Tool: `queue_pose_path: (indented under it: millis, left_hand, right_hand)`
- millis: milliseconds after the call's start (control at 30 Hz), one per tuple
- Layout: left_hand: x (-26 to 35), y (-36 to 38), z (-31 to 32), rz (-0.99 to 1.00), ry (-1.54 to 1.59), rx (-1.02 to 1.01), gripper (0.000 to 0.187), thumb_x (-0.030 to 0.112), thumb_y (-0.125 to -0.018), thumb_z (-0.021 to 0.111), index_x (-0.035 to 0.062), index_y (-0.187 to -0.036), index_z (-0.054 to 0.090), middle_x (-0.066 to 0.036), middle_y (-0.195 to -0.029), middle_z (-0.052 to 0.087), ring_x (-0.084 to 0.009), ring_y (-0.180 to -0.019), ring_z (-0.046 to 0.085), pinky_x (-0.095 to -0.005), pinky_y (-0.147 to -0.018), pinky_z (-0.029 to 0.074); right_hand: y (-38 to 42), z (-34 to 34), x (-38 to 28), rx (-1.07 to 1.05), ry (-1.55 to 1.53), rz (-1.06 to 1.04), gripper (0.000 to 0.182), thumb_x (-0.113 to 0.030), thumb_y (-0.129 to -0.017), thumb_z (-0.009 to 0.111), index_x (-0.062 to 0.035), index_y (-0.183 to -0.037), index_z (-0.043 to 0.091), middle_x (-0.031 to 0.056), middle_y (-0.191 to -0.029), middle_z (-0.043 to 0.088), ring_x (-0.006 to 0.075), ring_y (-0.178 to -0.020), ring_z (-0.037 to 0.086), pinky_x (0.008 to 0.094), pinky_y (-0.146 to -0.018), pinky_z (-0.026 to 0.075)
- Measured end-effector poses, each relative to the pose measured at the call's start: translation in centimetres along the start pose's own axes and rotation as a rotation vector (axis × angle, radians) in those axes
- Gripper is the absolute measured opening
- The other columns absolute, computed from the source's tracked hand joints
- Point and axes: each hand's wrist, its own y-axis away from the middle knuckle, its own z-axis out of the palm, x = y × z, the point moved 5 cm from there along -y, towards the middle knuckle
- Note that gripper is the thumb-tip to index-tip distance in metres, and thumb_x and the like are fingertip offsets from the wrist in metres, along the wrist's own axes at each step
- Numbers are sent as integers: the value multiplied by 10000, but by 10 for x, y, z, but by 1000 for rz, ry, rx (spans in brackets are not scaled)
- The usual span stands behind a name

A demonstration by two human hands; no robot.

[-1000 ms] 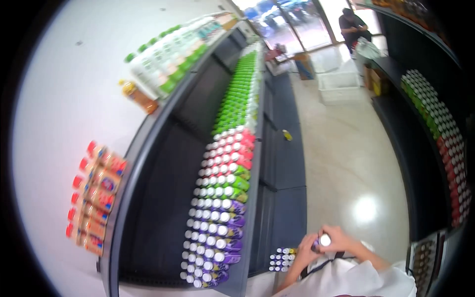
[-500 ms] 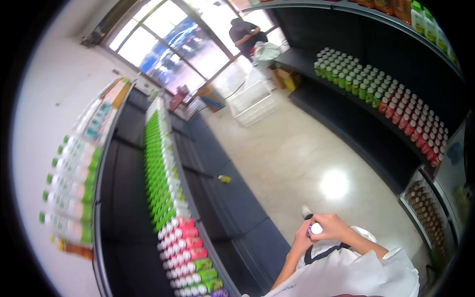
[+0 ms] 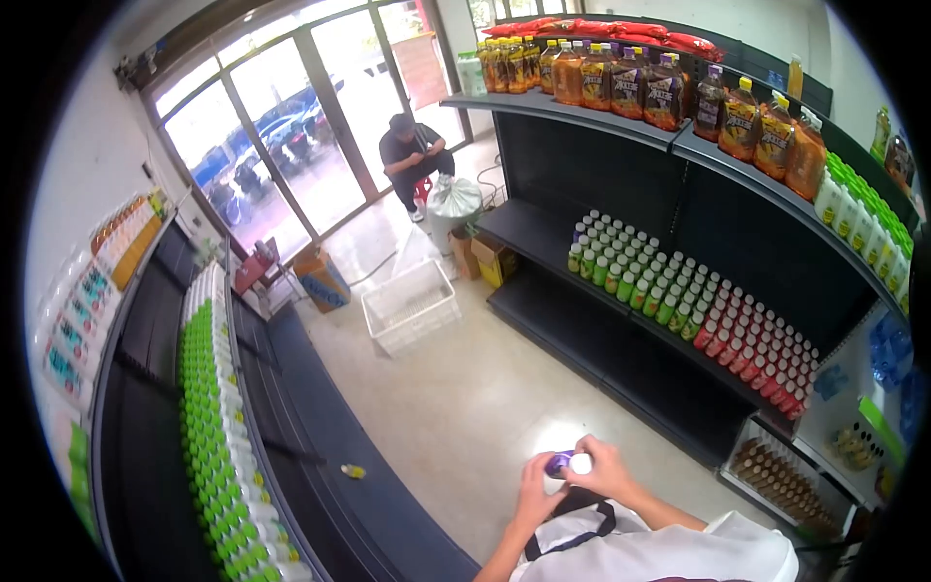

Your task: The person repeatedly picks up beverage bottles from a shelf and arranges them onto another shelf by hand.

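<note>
Low in the head view, both hands are held together in front of my body around a small purple bottle (image 3: 557,465) with a white cap (image 3: 581,464). My left hand (image 3: 536,493) is closed on the purple side of the bottle. My right hand (image 3: 608,469) has its fingers curled around the white cap end. Much of the bottle is hidden behind the fingers. Beyond the hands, on the right shelf, stand rows of green bottles (image 3: 626,281) and red bottles (image 3: 752,364), all with white caps.
On the left rack stand rows of green-capped bottles (image 3: 218,446), and one small yellow bottle (image 3: 353,471) lies on the lower shelf. A white crate (image 3: 412,308) sits on the floor. A person (image 3: 412,160) sits by the glass doors. Brown drink bottles (image 3: 664,94) line the upper right shelf.
My view has swung to the right, bringing more of the right shelving into sight. Both hands stay around the bottle, and more of its purple side shows.
</note>
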Motion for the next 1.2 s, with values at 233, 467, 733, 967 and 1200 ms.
queue_pose_path:
  millis: [233,467,733,967,1200]
  left_hand:
    - [-51,-102,23,-44,124,-313,581,173,-840,735,64,-1353,487,-182,-1267,551,-348,-1187,550,-414,-998,459]
    - [-107,-200,32,-76,131,-383,746,300,-859,766,89,-1468,390,-159,-1389,457,-312,-1254,499,-444,-1028,447]
    - [-126,-366,49,-112,168,-356,786,225,-839,765,89,-1490,345,-161,-1401,439,-307,-1273,491,-446,-1029,454]
    - [-160,-457,116,-142,181,-174,731,67,-783,725,65,-1434,393,-203,-1321,496,-358,-1197,529,-407,-941,496]
    - [-215,-547,101,-111,264,-306,680,75,-784,701,50,-1406,428,-215,-1353,502,-398,-1267,487,-428,-1075,414]
  right_hand:
    - [-81,6,76,360,-35,197,383,-265,-665,831,-28,-833,580,107,-657,589,149,-600,570,315,-562,472]
    - [-220,-7,98,247,-11,236,413,-314,-662,826,-29,-853,596,150,-672,653,236,-635,675,346,-598,523]
    - [-364,-72,96,294,59,10,393,-297,-685,827,-30,-857,595,142,-744,674,309,-699,693,370,-643,536]
    - [-436,-86,140,561,58,309,384,-272,-676,824,-40,-861,581,132,-754,651,290,-701,670,410,-667,527]
    - [-534,-92,164,449,126,402,416,-322,-705,843,-34,-920,635,131,-816,705,215,-754,699,355,-702,543]
